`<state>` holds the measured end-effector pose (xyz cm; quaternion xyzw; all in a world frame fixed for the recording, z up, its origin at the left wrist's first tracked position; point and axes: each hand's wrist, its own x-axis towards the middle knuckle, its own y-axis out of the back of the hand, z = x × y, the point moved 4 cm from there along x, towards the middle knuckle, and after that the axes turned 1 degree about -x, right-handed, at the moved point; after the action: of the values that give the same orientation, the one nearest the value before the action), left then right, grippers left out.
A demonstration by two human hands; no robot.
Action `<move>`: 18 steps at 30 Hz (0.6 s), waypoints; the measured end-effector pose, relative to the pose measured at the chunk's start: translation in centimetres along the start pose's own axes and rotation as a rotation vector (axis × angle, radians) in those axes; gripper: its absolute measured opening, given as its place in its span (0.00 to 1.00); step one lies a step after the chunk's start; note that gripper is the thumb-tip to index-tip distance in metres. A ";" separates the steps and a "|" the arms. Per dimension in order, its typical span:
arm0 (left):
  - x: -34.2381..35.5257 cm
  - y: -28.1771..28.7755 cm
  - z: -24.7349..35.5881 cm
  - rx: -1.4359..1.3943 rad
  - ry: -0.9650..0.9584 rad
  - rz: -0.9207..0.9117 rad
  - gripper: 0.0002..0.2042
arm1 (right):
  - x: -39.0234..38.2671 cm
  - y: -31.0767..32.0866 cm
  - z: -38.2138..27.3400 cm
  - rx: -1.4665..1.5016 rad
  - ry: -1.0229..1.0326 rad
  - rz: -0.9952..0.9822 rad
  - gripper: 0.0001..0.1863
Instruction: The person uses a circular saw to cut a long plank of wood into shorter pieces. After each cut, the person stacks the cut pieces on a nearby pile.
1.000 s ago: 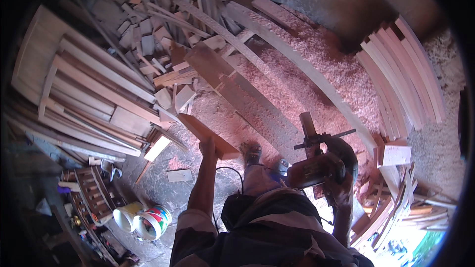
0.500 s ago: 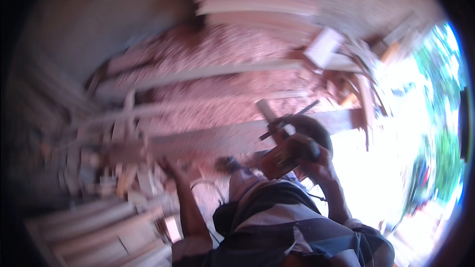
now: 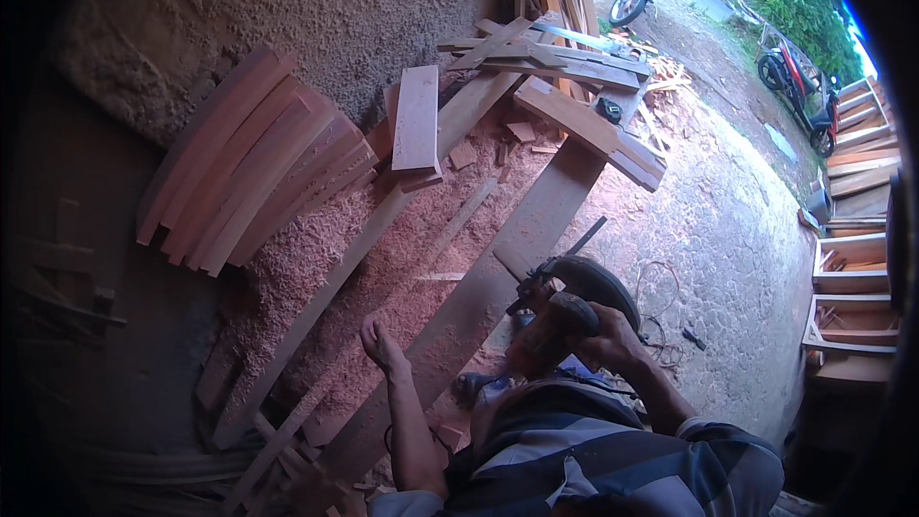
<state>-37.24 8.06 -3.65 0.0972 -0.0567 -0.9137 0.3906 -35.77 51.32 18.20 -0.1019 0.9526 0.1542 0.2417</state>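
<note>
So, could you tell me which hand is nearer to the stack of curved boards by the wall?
Left. The left hand is empty, below-right of the curved boards; the right hand grips the power saw, farther right.

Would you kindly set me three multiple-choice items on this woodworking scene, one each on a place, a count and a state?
1. Where does the left hand rest?
A. on the long plank
B. on a motorbike
C. on the wall

2. How many motorbikes stand near the road?
A. none
B. two
C. five

3. What does the right hand do?
A. hangs empty
B. grips a power saw
C. holds a bucket

Answers: 1 A, its fingers lie by the plank's edge; 2 B, one at the top, one at the right; 3 B, it closes around the saw's handle.
</note>
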 end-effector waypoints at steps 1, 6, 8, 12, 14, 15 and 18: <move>0.0 -3.2 0.2 -0.010 -0.020 -0.058 0.23 | 0.1 1.2 0.1 0.015 -0.033 0.009 0.24; 2.6 -16.0 3.7 0.060 -0.081 -0.310 0.25 | 1.6 6.5 1.3 0.032 -0.083 0.088 0.26; 3.7 -20.6 5.9 0.212 -0.229 -0.334 0.26 | 2.2 7.9 2.1 0.022 -0.074 0.127 0.26; 5.7 -28.2 8.6 0.275 -0.365 -0.400 0.26 | 3.0 10.8 3.8 0.017 -0.071 0.228 0.27; 5.9 -31.6 8.0 0.212 -0.310 -0.471 0.24 | 2.7 11.8 4.8 0.042 -0.099 0.290 0.27; 5.7 -33.7 7.4 0.145 -0.259 -0.510 0.23 | 2.4 12.2 5.2 0.061 -0.105 0.325 0.27; 4.2 -40.8 4.8 0.061 -0.084 -0.604 0.20 | 1.2 13.6 6.6 0.216 -0.131 0.397 0.26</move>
<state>-69.84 33.20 -6.84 0.0834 -0.0685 -0.9895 0.0957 -37.62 66.08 15.36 0.1243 0.9472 0.1021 0.2775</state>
